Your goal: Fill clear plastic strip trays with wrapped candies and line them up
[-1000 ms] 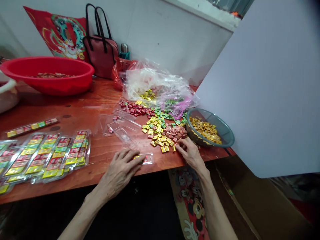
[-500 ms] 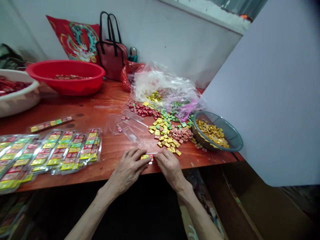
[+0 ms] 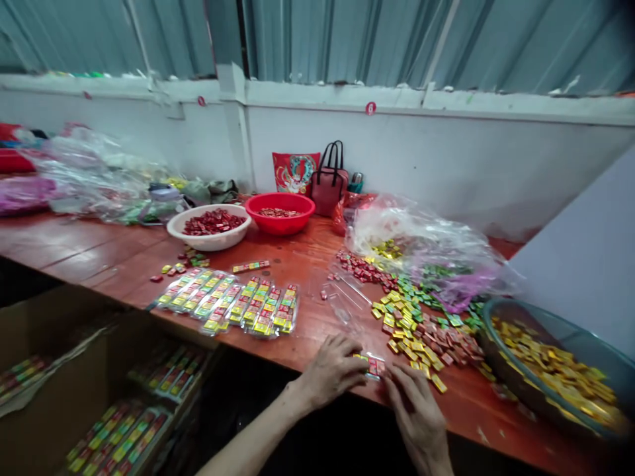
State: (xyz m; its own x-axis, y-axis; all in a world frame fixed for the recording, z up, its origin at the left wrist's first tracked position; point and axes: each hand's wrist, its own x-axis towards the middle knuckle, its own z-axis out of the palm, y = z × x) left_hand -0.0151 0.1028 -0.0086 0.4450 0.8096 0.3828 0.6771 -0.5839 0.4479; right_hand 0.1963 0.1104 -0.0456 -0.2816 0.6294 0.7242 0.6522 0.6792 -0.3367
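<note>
Between my hands, at the table's front edge, lies a narrow clear plastic tray [image 3: 373, 365] with a few small wrapped pieces in red, green and yellow. My left hand [image 3: 333, 371] curls over its left end, fingers bent and closed on it. At the other end, my right hand [image 3: 415, 404] has its fingertips pressed together on the tray's edge. Part of the tray is hidden under the fingers. Loose yellow wrapped pieces [image 3: 407, 330] lie just beyond my right hand, beside brown ones [image 3: 441, 338], green ones [image 3: 414, 291] and dark red ones [image 3: 364, 268].
Filled clear packs [image 3: 270, 307] lie in rows to the left. Behind them stand a white basin [image 3: 211, 246] and a red basin [image 3: 280, 225]. A grey-green basin [image 3: 540, 410] of yellow pieces sits right. Clear plastic bags [image 3: 411, 231] lie behind; a cardboard box [image 3: 74, 370] stands below the table.
The camera view has swung left and up, so the table's left part, wall and boxes below now show. Both hands stay at the small tray; the right fingers look slightly more spread.
</note>
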